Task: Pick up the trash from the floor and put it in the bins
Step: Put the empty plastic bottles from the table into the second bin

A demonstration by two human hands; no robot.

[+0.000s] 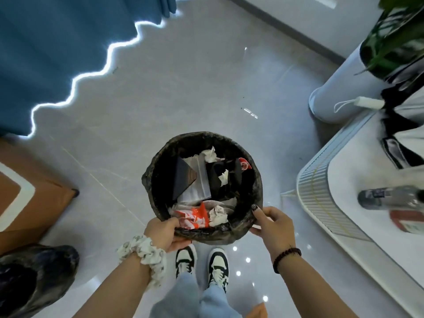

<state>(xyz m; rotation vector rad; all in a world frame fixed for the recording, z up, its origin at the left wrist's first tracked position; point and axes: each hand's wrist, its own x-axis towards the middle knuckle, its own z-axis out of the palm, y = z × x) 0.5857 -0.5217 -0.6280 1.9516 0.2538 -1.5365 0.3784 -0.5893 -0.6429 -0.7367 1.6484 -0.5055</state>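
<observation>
1. Above the glossy grey floor (183, 92), a round bin (158, 161) lined with a black bag is held up in front of the person, over their two black-and-white shoes (218, 267).
2. The left hand (164, 232) grips the near rim of the bin on its left side, fingers curled under the edge and thumb over it; a patterned white scrunchie (146, 253) sits on that wrist.
3. The right hand (273, 226) clamps the near rim on the right side, thumb hooked inside the rim, fingers wrapped outside; a dark bead bracelet (286, 258) circles that wrist.
4. Trash lies inside the bin: an orange-and-white wrapper (195, 218) near the front rim, a crumpled white paper (218, 215) just beside it, a dark flat box (184, 177) leaning at the left, a clear plastic bag (199, 182) beside that, another crumpled paper (210, 154) at the far side and a red-and-white scrap (244, 164) at the right.
5. A second bin (39, 278) with a black bag stands at lower left, well apart from the held one.
6. A brown cardboard box (34, 203) sits on the floor at the left, below a blue curtain (57, 49).
7. On the right, a white surface (358, 180) carries a clear bottle (390, 198) lying on its side; a potted plant (394, 35) stands beyond it.
</observation>
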